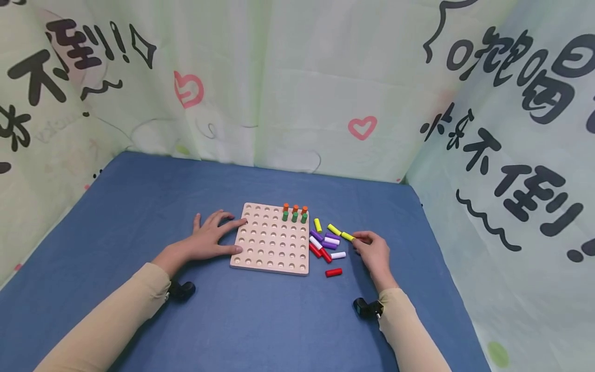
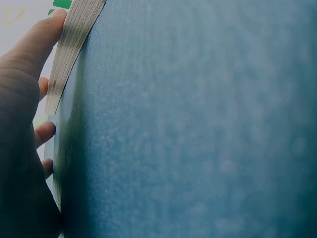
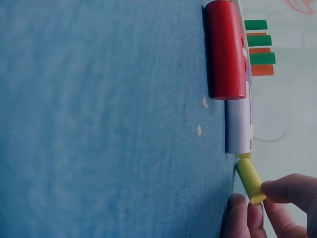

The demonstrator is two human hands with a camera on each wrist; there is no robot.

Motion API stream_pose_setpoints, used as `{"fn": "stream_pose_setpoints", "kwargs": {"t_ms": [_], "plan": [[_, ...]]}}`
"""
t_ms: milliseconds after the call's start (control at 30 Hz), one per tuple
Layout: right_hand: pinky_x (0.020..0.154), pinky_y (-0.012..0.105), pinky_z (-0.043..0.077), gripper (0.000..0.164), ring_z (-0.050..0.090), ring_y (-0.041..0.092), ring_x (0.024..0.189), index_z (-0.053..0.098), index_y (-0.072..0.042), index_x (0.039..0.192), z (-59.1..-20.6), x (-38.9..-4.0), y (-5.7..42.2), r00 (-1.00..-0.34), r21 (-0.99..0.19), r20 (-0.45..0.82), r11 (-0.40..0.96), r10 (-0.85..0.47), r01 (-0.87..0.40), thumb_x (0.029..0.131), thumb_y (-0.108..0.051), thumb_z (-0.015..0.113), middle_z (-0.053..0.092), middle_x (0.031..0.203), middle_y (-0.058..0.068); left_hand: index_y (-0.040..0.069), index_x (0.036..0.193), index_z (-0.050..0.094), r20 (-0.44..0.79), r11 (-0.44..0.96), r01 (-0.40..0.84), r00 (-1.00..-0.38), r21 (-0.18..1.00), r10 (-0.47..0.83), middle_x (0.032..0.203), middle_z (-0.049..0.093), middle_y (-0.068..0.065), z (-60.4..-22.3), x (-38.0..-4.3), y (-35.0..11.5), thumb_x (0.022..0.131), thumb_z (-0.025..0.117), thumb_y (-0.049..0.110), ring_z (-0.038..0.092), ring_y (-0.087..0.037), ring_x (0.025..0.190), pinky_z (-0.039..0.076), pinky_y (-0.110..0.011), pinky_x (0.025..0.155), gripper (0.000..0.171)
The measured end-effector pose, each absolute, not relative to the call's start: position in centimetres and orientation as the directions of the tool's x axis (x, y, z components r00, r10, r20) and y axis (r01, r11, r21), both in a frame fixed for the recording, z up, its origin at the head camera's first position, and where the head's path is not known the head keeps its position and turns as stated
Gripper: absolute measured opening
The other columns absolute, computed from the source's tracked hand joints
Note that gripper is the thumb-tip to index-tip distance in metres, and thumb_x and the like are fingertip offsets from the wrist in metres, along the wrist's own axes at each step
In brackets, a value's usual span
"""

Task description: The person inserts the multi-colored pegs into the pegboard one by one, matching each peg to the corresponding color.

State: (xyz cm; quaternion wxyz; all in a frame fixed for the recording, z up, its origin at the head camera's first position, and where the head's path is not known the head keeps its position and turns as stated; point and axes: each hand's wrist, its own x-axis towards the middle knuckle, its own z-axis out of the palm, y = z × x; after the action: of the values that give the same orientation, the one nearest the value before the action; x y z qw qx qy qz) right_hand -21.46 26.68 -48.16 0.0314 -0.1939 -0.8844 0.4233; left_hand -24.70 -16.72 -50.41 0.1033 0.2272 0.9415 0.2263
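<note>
A pale wooden pegboard (image 1: 271,243) with rows of round holes lies on the blue table. My left hand (image 1: 209,240) touches its left edge, thumb and fingers spread. Three orange pegs (image 1: 295,208) stand in its far right corner, with three green pegs (image 1: 295,217) in the row just nearer. To the right of the board, my right hand (image 1: 373,253) pinches one end of a yellow peg (image 3: 250,179), which is tilted in the right wrist view. Beside it lie two more yellow pegs (image 1: 333,229), several purple pegs (image 1: 329,246), white pegs (image 1: 338,255) and red pegs (image 1: 333,272).
The blue cloth (image 1: 223,330) covers the whole table. Pale curtains (image 1: 297,93) with dark writing and pink hearts hang at the back and both sides. A small black camera sits on each wrist.
</note>
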Motion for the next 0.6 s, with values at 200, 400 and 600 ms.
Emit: {"fn": "stream_pose_setpoints", "kwargs": {"t_ms": [200, 400, 600], "plan": [[0.078, 0.025, 0.05, 0.025, 0.066, 0.026, 0.104, 0.072, -0.004, 0.12, -47.93, -21.31, 26.69, -0.912, -0.803, -0.083, 0.515, 0.401, 0.299, 0.098, -0.014, 0.065, 0.07, 0.121, 0.018, 0.034, 0.162, 0.035, -0.086, 0.789, 0.381, -0.875, 0.481, 0.476, 0.162, 0.032, -0.015, -50.18, -24.54, -16.57, 0.091, 0.063, 0.071, 0.008, -0.046, 0.157, -0.013, -0.079, 0.112, 0.085], [0.081, 0.026, 0.047, 0.026, 0.061, 0.026, 0.111, 0.071, -0.003, 0.121, -47.57, -21.45, 26.66, -0.902, -0.864, -0.067, 0.428, 0.427, 0.267, 0.098, -0.013, 0.064, 0.068, 0.125, 0.018, 0.034, 0.162, 0.034, -0.086, 0.785, 0.379, -0.875, 0.49, 0.477, 0.163, 0.031, -0.014, -50.4, -24.6, -16.65, 0.091, 0.063, 0.071, 0.007, -0.046, 0.158, -0.014, -0.078, 0.113, 0.086], [0.079, 0.024, 0.05, 0.023, 0.063, 0.025, 0.104, 0.072, -0.004, 0.119, -47.46, -21.66, 26.24, -0.895, -0.874, -0.065, 0.408, 0.441, 0.264, 0.1, -0.016, 0.065, 0.067, 0.123, 0.015, 0.033, 0.163, 0.035, -0.091, 0.793, 0.375, -0.878, 0.481, 0.47, 0.163, 0.031, -0.015, -50.19, -24.53, -16.55, 0.091, 0.063, 0.071, 0.007, -0.047, 0.157, -0.013, -0.079, 0.112, 0.085]]}}
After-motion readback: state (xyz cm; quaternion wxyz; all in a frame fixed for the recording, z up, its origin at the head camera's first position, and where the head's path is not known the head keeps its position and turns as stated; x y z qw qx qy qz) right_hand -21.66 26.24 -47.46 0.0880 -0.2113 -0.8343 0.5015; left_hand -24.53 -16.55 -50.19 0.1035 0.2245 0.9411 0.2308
